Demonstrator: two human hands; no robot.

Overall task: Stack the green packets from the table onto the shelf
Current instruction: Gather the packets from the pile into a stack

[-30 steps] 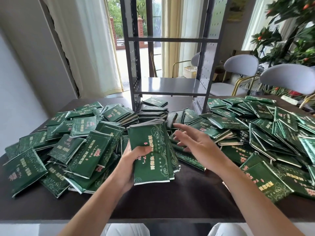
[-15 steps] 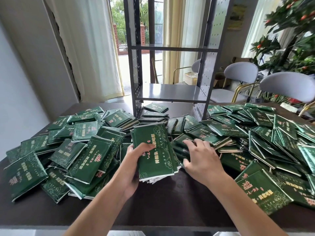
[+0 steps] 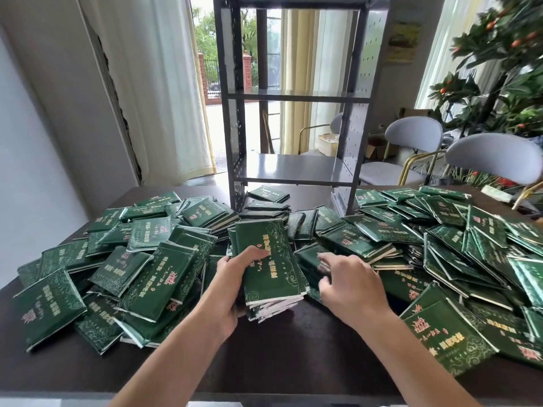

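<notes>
A person's left hand [image 3: 235,284] grips a stack of flat, glossy dark-green foil packets printed with gold lettering [image 3: 269,264], thumb curled across the top packet and fingers hidden beneath, holding the stack tilted just above the near middle of the dark brown wooden worktop [image 3: 296,345]. Just right of the stack, the right hand [image 3: 349,284] reaches palm-down into a loose heap of the same green packets [image 3: 320,261], fingers bent over one of them; whether they have closed on it cannot be told, since the fingertips are blurred. Hundreds more green packets lie scattered across the worktop, piled in overlapping drifts to the left [image 3: 152,259] and to the right [image 3: 458,239] of the hands. At the far middle of the worktop stands a tall dark-grey metal shelf unit with perforated side panels [image 3: 293,168]; its lower and upper boards carry no packets, while a few packets [image 3: 267,193] lie on the worktop under its lowest board. Beyond the worktop to the right stand two pale grey upholstered chairs with brass-coloured legs [image 3: 487,155], and behind them a leafy green tree bearing small orange fruit [image 3: 505,80]. White curtains [image 3: 164,83] hang at the far left beside an open doorway.
</notes>
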